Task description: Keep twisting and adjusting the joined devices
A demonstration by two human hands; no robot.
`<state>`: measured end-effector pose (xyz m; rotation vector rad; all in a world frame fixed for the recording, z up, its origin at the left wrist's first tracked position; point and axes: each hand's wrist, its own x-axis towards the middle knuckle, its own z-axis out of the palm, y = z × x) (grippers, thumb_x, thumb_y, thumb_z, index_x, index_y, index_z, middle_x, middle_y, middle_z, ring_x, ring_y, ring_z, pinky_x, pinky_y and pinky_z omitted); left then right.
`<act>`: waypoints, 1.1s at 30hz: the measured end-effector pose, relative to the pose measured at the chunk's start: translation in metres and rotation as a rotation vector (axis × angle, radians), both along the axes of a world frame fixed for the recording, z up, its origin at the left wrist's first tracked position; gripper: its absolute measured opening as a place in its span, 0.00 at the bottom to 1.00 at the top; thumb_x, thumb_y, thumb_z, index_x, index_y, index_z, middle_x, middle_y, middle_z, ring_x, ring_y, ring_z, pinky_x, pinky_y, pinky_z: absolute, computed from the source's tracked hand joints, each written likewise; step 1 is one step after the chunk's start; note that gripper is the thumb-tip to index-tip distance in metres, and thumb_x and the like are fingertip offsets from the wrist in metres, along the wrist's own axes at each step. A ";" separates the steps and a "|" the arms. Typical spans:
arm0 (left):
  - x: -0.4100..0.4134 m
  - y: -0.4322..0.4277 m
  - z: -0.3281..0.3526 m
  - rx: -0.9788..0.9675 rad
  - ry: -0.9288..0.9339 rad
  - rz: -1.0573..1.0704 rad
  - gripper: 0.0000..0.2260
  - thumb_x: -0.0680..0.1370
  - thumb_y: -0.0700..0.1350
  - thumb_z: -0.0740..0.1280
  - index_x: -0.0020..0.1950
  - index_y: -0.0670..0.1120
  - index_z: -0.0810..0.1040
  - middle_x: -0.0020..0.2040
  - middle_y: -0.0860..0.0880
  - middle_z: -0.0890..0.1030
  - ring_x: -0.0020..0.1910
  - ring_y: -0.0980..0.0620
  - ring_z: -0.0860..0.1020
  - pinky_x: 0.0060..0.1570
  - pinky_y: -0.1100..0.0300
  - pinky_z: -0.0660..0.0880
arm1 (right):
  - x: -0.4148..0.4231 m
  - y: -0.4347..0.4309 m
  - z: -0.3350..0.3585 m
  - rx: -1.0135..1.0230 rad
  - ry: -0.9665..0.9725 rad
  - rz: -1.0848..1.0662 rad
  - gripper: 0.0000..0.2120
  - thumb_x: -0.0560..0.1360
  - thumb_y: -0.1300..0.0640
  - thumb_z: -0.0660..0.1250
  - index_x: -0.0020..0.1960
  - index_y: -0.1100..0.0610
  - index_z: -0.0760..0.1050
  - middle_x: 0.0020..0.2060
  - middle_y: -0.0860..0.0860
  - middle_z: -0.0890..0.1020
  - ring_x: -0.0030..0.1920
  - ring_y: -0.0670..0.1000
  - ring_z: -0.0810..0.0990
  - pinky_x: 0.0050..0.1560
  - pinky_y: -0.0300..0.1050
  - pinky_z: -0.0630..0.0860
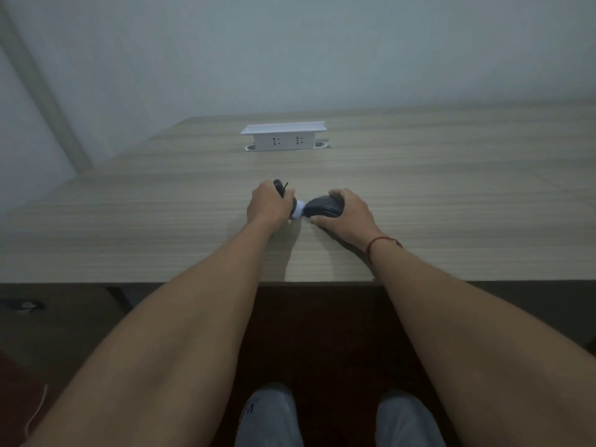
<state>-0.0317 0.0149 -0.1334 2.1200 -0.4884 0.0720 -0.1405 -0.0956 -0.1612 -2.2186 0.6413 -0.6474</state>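
My left hand (269, 203) and right hand (346, 214) meet over the wooden table (451, 195), on the near side of the white pop-up socket box (283, 137), which serves as the landmark here. The box stands raised from its slot in the table, with two outlets facing me.

Left hand: my fingers are curled tight round a dark handle-like object (280, 188); its black upper end sticks out above my knuckles, pointing toward the socket box. What the object is cannot be told from this view.

Right hand: my fingers (335, 192) are bent over the top of a dark rounded object (322, 206), with my thumb lying along its near edge, low against the table. The rounded object sits just nearer to me than the socket box and slightly to its right.

Between the two dark parts shows a small white piece (299, 209), touching both. Whether it joins them as one item or belongs to only one of them cannot be told.

A red string bracelet (382, 243) circles my right wrist. Both forearms reach in from the near table edge, well apart from the socket box. Below that edge, on the dark floor (322, 333), are my two grey shoes (271, 417). The pale wall (290, 43) rises behind the socket box.
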 end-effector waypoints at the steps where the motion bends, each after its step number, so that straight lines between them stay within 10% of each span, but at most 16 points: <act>1: 0.001 -0.001 0.002 -0.009 -0.022 -0.003 0.18 0.77 0.53 0.65 0.51 0.36 0.78 0.51 0.38 0.81 0.50 0.39 0.79 0.47 0.52 0.74 | -0.001 -0.001 0.000 0.002 0.009 0.008 0.33 0.65 0.46 0.76 0.66 0.52 0.69 0.59 0.50 0.77 0.59 0.52 0.75 0.64 0.56 0.72; 33: -0.009 -0.032 0.033 0.262 -0.063 -0.100 0.19 0.78 0.55 0.63 0.61 0.41 0.75 0.59 0.41 0.79 0.59 0.39 0.77 0.61 0.47 0.73 | 0.003 -0.006 0.000 0.083 0.006 0.001 0.46 0.63 0.46 0.78 0.74 0.54 0.59 0.65 0.53 0.74 0.65 0.56 0.73 0.67 0.56 0.70</act>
